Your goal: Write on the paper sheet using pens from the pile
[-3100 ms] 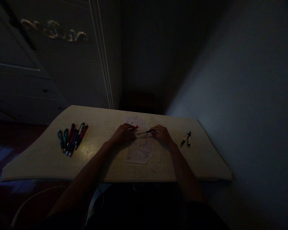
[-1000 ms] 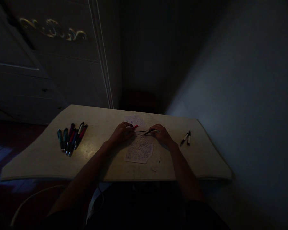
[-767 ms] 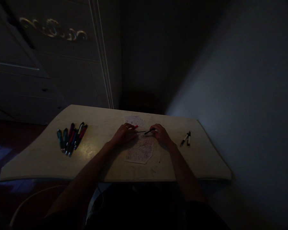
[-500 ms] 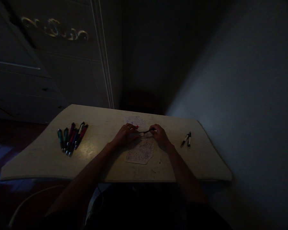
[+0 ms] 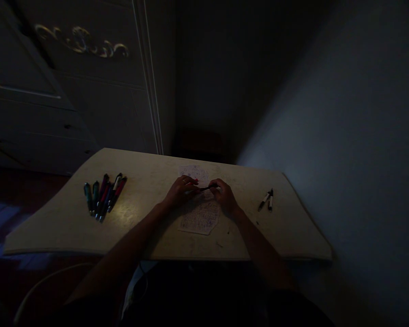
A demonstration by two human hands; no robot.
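Over a sheet of paper (image 5: pixel 200 217) covered in dense writing, both hands meet at a thin dark pen (image 5: pixel 207 187), which lies roughly level between them. My right hand (image 5: pixel 225 196) is closed, pinching the pen's right end between thumb and fingers. The fingers of my left hand (image 5: pixel 179 193), which wears a ring, close around the pen's left end. A small red piece (image 5: pixel 196 180) shows at the left fingertips; its kind is too dark to make out. The fingers and pen hide part of the paper.
Several pens (image 5: pixel 104 197) in green, red, blue and white lie in a group on the left of the pale table (image 5: pixel 146 181). Two black-and-white pens (image 5: pixel 266 200) lie on the right. Small dark bits (image 5: pixel 219 244) are near the front edge. A cabinet (image 5: pixel 105 104) and wall (image 5: pixel 354 150) stand beyond.
My hands have drawn closer together, and less of the pen shows between them. The red piece is more covered by the left fingers. A dark bit now shows right of my right forearm.
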